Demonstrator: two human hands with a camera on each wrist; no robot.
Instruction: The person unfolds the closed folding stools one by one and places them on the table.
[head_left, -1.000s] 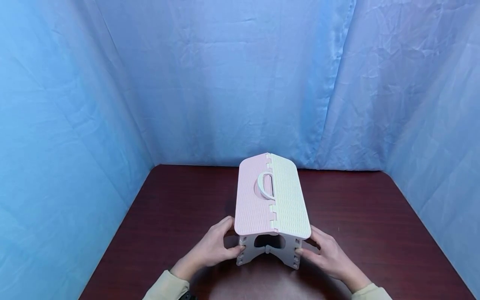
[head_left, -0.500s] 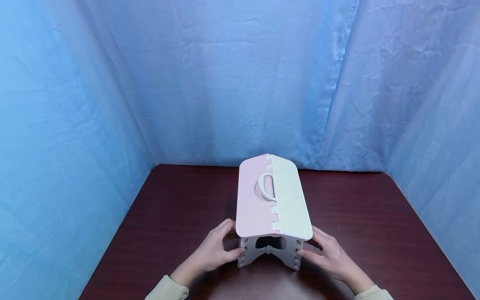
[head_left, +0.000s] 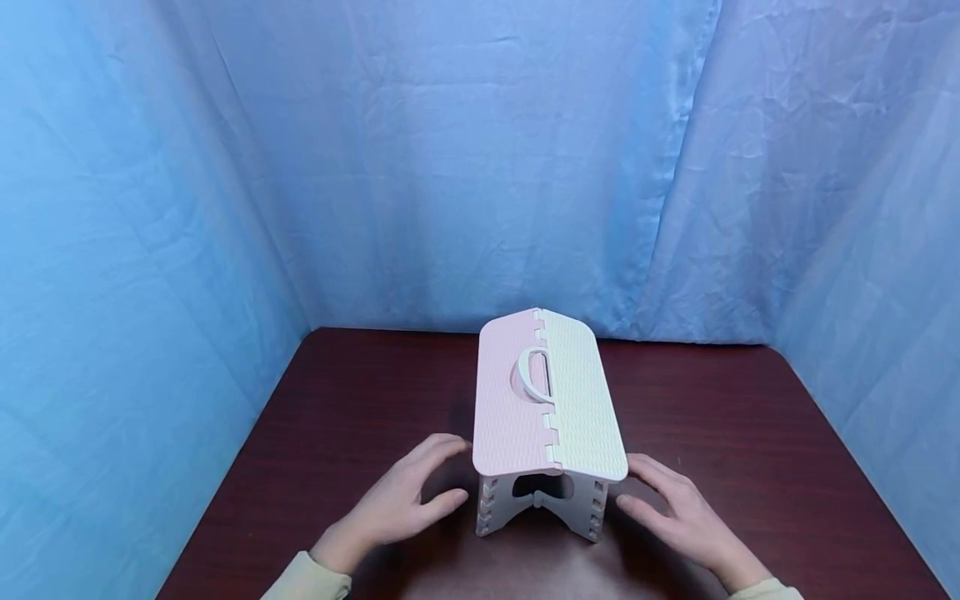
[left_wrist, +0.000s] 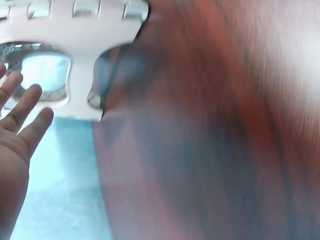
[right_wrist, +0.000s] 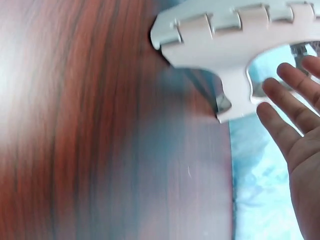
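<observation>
A folding step stool (head_left: 585,392) stands upright on the dark wood table, its top half pink and half pale cream, bent into a slight ridge along the middle hinge. A white carrying handle (head_left: 525,379) sits at the centre of the top. My left hand (head_left: 401,496) is spread beside the stool's left legs, thumb apart from them; whether a fingertip touches the edge I cannot tell. On the other side my right hand (head_left: 678,508) is spread close to the right legs. Both wrist views show straight fingers near the white hinged legs (left_wrist: 82,35), holding nothing.
The dark red-brown table (head_left: 750,433) extends on both sides of the stool. Blue curtains (head_left: 480,167) hang behind the table and along its left and right sides, close to the edges.
Both hands have let go of the stool's legs and moved outward, the left to the left and the right to the right. The stool stays in place.
</observation>
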